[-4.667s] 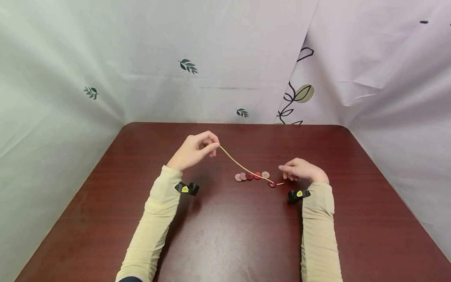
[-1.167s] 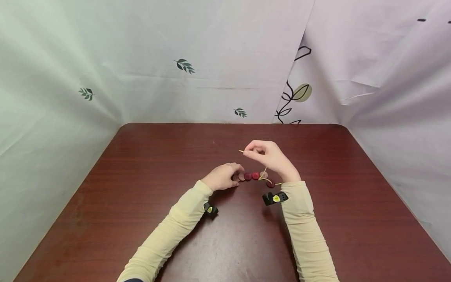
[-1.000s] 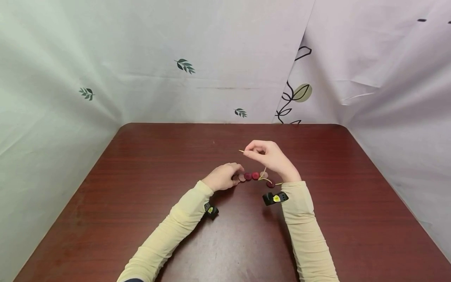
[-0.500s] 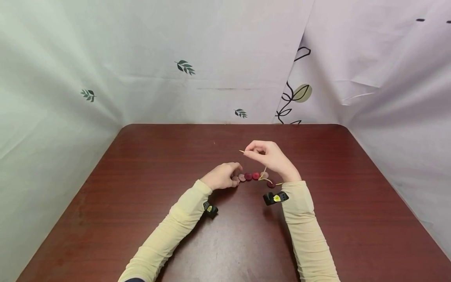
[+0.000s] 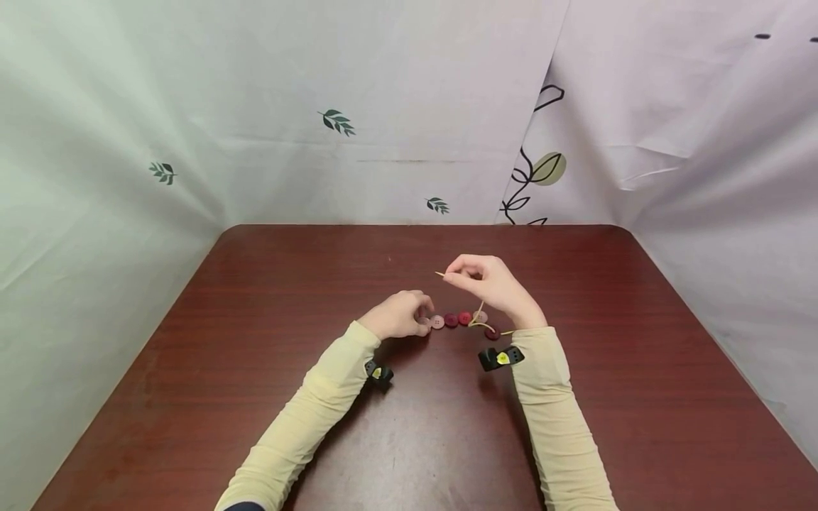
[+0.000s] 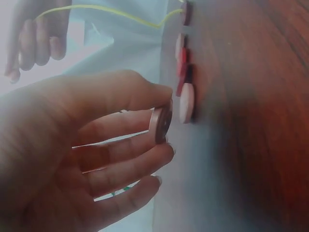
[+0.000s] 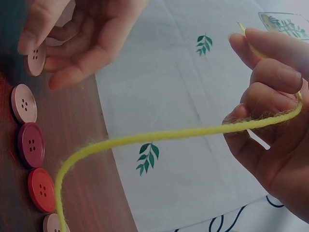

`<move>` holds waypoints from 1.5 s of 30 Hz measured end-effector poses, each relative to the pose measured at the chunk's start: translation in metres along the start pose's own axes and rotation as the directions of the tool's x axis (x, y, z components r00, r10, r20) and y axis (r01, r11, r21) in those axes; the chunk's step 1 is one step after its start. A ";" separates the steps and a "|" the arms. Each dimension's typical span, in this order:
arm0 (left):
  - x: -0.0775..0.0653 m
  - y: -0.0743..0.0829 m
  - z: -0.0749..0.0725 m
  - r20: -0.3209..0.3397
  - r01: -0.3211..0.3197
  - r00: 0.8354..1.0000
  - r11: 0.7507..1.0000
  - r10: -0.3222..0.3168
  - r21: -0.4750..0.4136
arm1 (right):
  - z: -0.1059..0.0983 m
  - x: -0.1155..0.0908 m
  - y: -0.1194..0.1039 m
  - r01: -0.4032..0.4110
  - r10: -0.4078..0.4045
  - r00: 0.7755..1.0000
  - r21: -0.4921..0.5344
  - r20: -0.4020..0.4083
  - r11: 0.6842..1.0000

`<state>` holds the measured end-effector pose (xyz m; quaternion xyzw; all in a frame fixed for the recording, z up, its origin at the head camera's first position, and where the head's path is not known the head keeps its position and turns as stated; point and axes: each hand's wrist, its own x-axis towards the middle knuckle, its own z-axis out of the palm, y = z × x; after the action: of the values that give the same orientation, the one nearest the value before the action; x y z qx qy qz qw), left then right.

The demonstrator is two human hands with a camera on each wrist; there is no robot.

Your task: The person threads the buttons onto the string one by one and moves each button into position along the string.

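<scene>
Thumb and fingers of my left hand (image 5: 397, 314) pinch a pale pink four-hole button (image 7: 36, 60) at the left end of a row. In the left wrist view this button (image 6: 160, 124) stands on edge, raised off the table. My right hand (image 5: 488, 284), higher and to the right, pinches yellow yarn (image 7: 169, 135) with a short tip (image 7: 241, 25) sticking out past the fingertips. From that hand the yarn drops to a dark red button (image 5: 492, 333) that it runs through. The yarn's far tail goes behind the right wrist.
Beside the held button lie a pink button (image 7: 24, 104), a maroon one (image 7: 32, 145), a red one (image 7: 41, 189) and another pink one (image 7: 54, 223), in a line on the brown table (image 5: 396, 426). White printed cloth (image 5: 268, 170) hangs around the table.
Earlier my left hand held the yarn; now my right hand has it, moved up and left. My left hand went down to the row, took the end button and lifted it slightly.
</scene>
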<state>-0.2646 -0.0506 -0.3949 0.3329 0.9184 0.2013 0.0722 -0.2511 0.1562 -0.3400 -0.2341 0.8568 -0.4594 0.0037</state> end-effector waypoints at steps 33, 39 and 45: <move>-0.013 0.008 -0.024 0.003 -0.245 0.970 0.969 0.245 -0.035 | 0.000 -0.001 0.001 -0.017 0.017 0.999 -0.002 0.036 1.000; -0.012 0.008 -0.025 0.023 -0.224 0.974 0.974 0.225 -0.032 | 0.001 -0.001 0.001 -0.023 0.024 0.999 -0.017 0.041 1.000; -0.015 0.009 -0.029 0.021 -0.230 0.973 0.972 0.232 -0.055 | 0.001 -0.001 0.000 -0.011 0.013 0.998 -0.029 0.054 1.000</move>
<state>-0.2555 -0.0632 -0.3648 0.4381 0.8668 0.2277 0.0696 -0.2498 0.1562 -0.3410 -0.2415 0.8643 -0.4404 0.0264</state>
